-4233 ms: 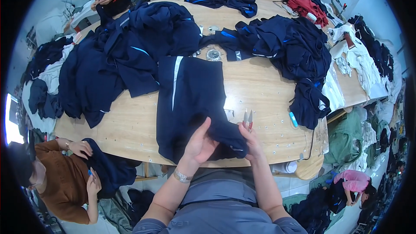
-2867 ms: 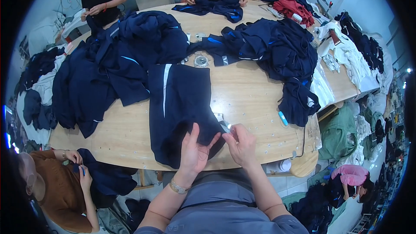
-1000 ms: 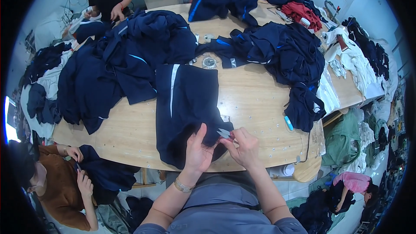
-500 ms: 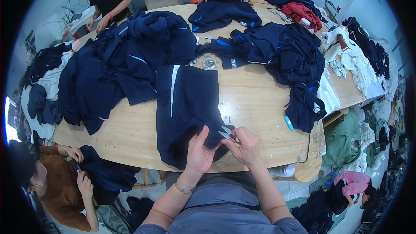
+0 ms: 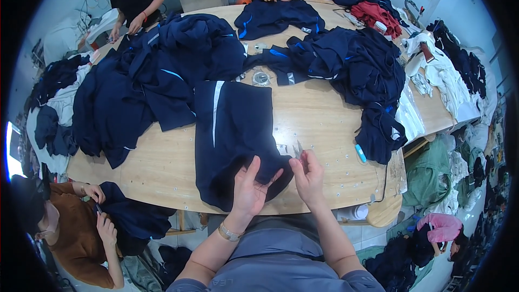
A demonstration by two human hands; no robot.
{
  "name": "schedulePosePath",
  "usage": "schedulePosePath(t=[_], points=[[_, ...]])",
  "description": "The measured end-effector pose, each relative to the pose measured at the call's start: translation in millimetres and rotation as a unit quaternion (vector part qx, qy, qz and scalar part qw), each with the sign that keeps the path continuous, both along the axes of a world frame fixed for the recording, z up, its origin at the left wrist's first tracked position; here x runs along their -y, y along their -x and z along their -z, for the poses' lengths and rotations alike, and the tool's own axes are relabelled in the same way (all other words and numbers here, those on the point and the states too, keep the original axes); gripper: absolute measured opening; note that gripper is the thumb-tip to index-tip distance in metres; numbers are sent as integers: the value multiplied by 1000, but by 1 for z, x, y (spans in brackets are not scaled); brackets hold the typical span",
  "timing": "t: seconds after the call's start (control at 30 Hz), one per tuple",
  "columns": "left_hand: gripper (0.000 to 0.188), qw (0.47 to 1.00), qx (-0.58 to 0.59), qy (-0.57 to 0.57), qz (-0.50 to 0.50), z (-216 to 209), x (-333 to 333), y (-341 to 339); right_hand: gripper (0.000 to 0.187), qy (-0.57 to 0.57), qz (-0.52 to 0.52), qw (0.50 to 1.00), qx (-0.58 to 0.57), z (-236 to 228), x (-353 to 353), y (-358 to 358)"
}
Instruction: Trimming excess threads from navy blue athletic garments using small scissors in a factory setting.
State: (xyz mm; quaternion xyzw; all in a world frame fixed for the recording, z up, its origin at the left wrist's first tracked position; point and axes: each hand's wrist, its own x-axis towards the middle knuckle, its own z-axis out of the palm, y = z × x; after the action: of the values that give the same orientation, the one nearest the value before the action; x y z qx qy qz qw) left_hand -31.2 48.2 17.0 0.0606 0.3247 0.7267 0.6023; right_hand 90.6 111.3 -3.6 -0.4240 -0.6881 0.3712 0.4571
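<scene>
A navy garment [image 5: 235, 124] with a white stripe lies before me on the wooden table, its near end bunched up. My left hand [image 5: 250, 192] is at that near right end, with its thumb raised and apart. Dark cloth passes among its fingers, whose tips show at the edge; part of the grip is hidden. Just to the right, my right hand [image 5: 308, 181] is closed around small thread snips [image 5: 298, 153] with red on the handle. Their blades point up and away, apart from the cloth.
Navy garments are heaped at the left [image 5: 146, 81] and the right [image 5: 351, 65]. A light-blue capped tube [image 5: 360, 153] lies near the right heap. A round clear item [image 5: 261, 77] sits mid-table. Co-workers handle dark cloth across the table and at the lower left.
My right hand has turned and drawn the snips off the garment's edge, so the blades now point upward. My left hand stays put. The co-worker across has brought both hands together over the cloth.
</scene>
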Motion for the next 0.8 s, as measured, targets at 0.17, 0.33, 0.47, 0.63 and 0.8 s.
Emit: schedulePosePath(t=[0.17, 0.33, 0.47, 0.63, 0.8], points=[[24, 999, -31, -15, -22, 16, 4, -2, 23, -18, -59, 997, -43, -18, 4, 18], [19, 999, -4, -18, 36, 17, 6, 2, 27, -134, -86, 986, -39, 10, 0, 22], [23, 999, 28, -10, 27, 8, 2, 1, 16, -138, -69, 987, -50, 7, 6, 20], [26, 1000, 23, 2, 10, 3, -1, 4, 9, 317, -232, 882, -262, 3, 6, -6], [29, 999, 25, -14, -18, 8, -4, 8, 9, 282, -363, 868, -188, -1, -1, -31]])
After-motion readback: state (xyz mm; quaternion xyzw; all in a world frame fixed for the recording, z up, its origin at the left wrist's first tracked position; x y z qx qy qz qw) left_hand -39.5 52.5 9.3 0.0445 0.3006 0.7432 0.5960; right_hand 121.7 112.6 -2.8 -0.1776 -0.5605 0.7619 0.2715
